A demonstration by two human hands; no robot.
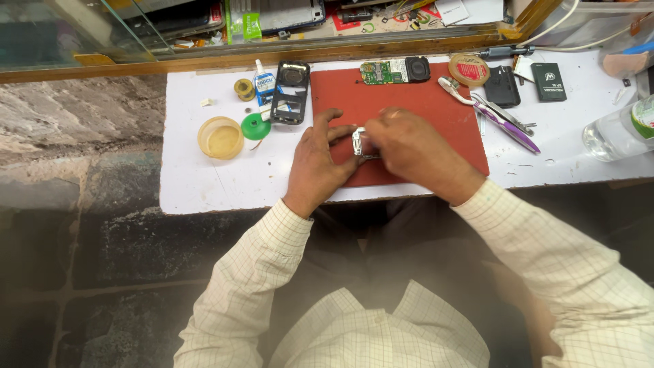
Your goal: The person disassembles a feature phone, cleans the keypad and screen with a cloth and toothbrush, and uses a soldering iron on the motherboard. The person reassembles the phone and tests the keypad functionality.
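1. Right hand [415,151] fingers curled down, pinching a small silvery metal part [362,143] from its right side; fingertips mostly hidden by the knuckles.
2. Left hand [317,163] lies flat-ish on the mat, fingers [340,131] loosely spread, tips touching the part's left edge.
3. The part sits on the red mat [409,102], near its lower left, between both hands.
4. Top of mat: green circuit board [381,72] with a black round-holed piece [417,68] just beside it.
5. Left of mat: black phone frame [291,92]; small glue bottle with blue-white label [264,85]; solder spool [244,89]; green round reel [256,126]; yellowish round tub [220,137].
6. Right of mat: round red-labelled tape roll [469,69], tweezers with purple grip [501,117], black rectangular pack [502,86], dark battery with green-white label [549,81].
7. Far right edge of the white desk [204,184]: clear plastic bottle [616,133] lying down, green-white label partly cut off.
8. Glass case [82,31] behind the desk, colourful packages inside, too blurred to tell.
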